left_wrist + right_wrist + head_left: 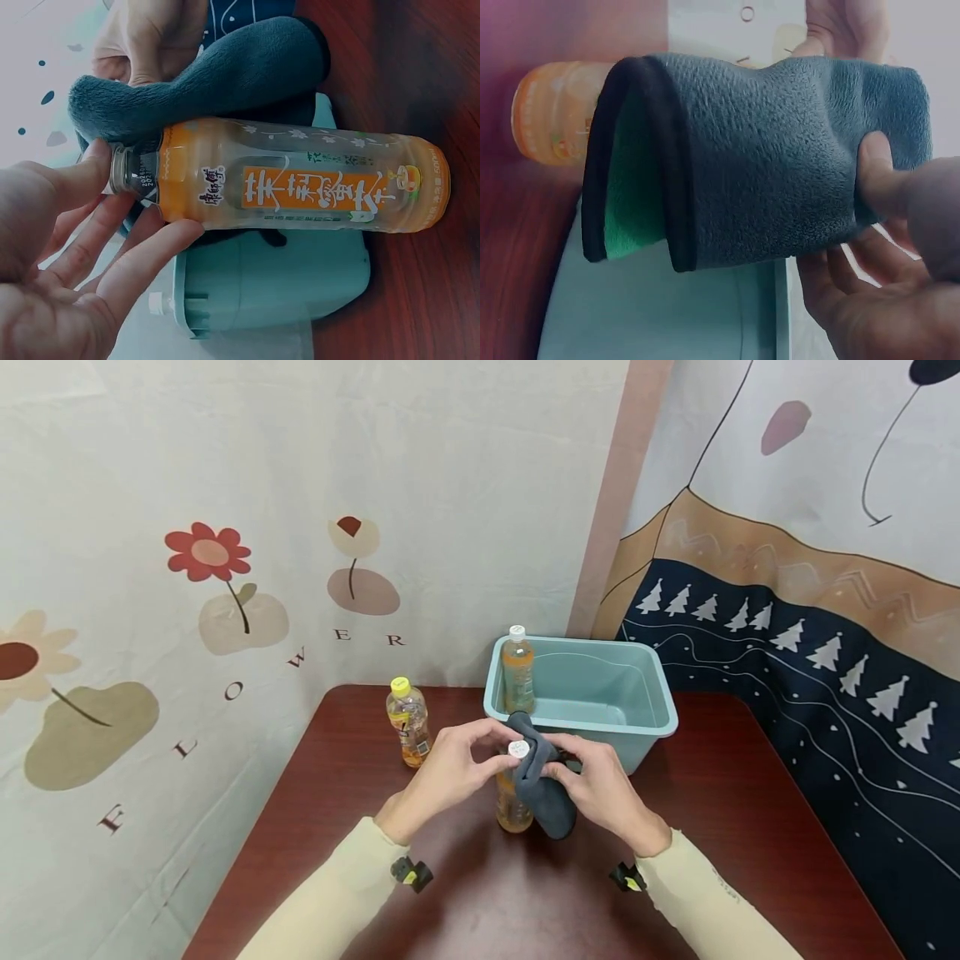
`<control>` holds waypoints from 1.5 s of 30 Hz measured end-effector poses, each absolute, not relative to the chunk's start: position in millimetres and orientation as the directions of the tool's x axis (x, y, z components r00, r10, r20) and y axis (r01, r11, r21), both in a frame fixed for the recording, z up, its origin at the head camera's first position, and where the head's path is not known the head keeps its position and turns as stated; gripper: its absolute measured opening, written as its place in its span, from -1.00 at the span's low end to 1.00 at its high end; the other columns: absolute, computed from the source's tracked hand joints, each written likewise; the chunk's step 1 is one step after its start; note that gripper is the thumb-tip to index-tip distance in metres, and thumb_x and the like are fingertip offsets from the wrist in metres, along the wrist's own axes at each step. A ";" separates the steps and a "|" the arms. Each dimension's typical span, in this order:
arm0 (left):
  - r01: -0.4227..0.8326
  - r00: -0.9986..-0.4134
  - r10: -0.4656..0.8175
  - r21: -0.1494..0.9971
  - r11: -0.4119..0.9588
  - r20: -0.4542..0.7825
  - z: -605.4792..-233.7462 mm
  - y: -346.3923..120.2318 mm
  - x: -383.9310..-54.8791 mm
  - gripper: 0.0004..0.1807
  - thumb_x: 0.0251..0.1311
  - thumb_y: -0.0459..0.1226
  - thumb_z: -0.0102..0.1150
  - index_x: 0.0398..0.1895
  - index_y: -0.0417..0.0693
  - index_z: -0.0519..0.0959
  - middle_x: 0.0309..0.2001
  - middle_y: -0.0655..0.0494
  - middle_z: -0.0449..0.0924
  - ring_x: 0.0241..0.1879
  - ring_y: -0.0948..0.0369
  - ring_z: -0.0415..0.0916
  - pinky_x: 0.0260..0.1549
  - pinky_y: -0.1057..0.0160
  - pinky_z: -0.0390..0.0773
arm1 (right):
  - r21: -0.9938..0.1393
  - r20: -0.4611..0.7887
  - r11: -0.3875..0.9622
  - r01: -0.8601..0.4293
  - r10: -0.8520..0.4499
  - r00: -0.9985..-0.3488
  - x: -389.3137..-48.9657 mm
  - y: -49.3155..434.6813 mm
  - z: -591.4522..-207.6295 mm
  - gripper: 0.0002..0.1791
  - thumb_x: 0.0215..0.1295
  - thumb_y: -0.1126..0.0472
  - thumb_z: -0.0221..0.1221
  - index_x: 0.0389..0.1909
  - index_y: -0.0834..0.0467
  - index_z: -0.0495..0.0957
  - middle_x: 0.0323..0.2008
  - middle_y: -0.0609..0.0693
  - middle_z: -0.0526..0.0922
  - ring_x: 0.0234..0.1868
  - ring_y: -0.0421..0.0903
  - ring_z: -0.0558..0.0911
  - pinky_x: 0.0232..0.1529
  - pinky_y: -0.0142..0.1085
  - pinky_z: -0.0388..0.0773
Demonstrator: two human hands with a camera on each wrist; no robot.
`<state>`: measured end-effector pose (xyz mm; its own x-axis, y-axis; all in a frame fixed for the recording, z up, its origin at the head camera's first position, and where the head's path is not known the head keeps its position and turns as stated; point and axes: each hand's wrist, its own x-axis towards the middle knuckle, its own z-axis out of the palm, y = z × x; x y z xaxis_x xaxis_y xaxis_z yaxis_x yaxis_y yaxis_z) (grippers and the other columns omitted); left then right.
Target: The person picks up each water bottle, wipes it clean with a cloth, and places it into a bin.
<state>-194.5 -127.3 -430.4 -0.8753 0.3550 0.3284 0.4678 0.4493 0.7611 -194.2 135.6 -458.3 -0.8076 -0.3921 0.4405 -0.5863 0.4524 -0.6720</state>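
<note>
A clear drink bottle (300, 180) with an orange label and white cap (518, 749) stands upright in front of the bin. My left hand (453, 764) pinches it at the cap and neck between thumb and fingers. In my right hand (602, 785) is a folded dark grey cloth (757, 157), gripped between thumb and fingers. Its green inner side and black edging show in the right wrist view. The cloth lies against the bottle's neck and hangs down along its right side, covering part of it in the head view.
Behind the hands stands a light blue plastic bin (656, 693), with another white-capped bottle (518, 672) upright at its left end. A yellow-capped bottle (409, 727) stands on the dark red table (337, 760) left of the bin. Printed fabric hangs behind the table.
</note>
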 end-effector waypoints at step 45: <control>0.560 -0.808 0.480 0.700 0.444 0.343 -432.2 -133.5 -195.1 -0.74 0.54 -0.32 0.55 0.16 0.03 0.70 0.25 0.11 0.86 0.21 0.16 0.89 0.30 0.10 0.85 | -0.444 0.201 0.640 -0.627 -0.610 -0.766 -208.2 128.4 -544.3 -0.62 0.31 0.53 0.58 0.05 0.12 0.90 -0.24 0.03 0.85 -0.18 -0.09 0.87 -0.28 -0.43 0.66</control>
<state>-195.1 -133.5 -432.2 -0.8077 0.4798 0.3426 0.5603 0.4435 0.6996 -208.2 128.4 -544.3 -0.7662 -0.6102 0.2013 -0.6266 0.6402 -0.4445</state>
